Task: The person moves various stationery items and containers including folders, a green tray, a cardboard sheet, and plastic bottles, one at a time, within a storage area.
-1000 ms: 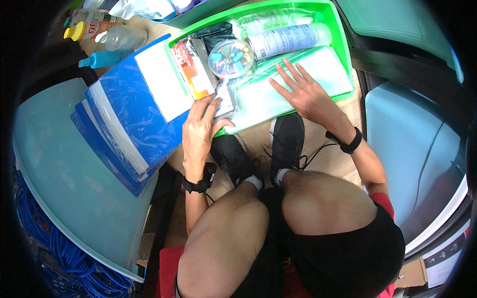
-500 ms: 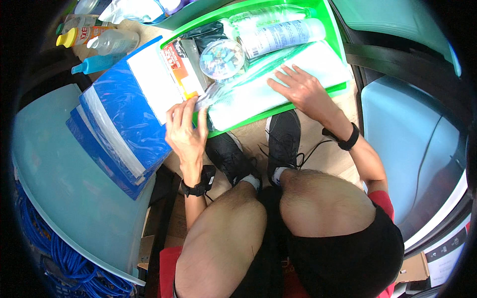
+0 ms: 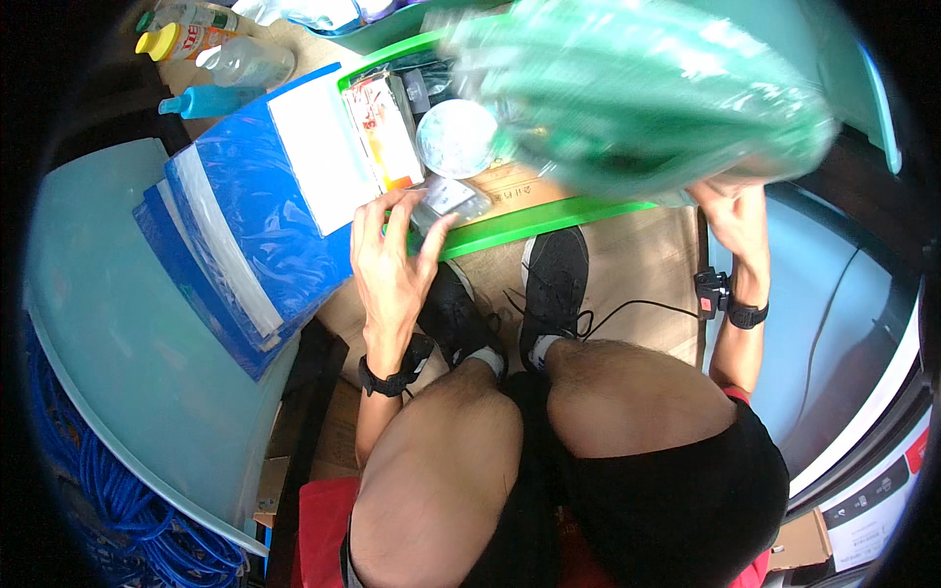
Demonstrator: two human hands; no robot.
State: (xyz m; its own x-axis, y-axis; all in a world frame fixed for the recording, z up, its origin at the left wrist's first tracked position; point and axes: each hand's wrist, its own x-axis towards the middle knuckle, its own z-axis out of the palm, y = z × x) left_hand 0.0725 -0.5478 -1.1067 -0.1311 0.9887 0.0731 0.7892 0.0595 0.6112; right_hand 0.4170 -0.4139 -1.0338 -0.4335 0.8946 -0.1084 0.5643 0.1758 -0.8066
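Note:
My right hand (image 3: 730, 211) grips the lower edge of a large green translucent plastic package (image 3: 647, 88), which is raised over the right part of a green bin (image 3: 549, 218) and smeared by motion. My left hand (image 3: 392, 260) rests at the bin's near left corner, thumb and fingers apart, beside a small clear plastic case (image 3: 456, 201). Inside the bin are a round clear tub (image 3: 457, 139), an orange and white box (image 3: 380, 127), and a tan cardboard piece (image 3: 515, 188) with dark print. The package hides the bin's far right part.
Blue plastic-wrapped folders (image 3: 245, 216) lean left of the bin. Several bottles, one a blue bottle (image 3: 211, 101), stand at the far left. A pale teal tub (image 3: 127, 323) is on the left, a light blue surface (image 3: 794, 314) on the right. My black shoes (image 3: 554, 284) stand just before the bin.
My right hand has lifted the green plastic package up and to the right, baring the cardboard piece and clear case. My left hand has shifted slightly right, and its thumb has spread.

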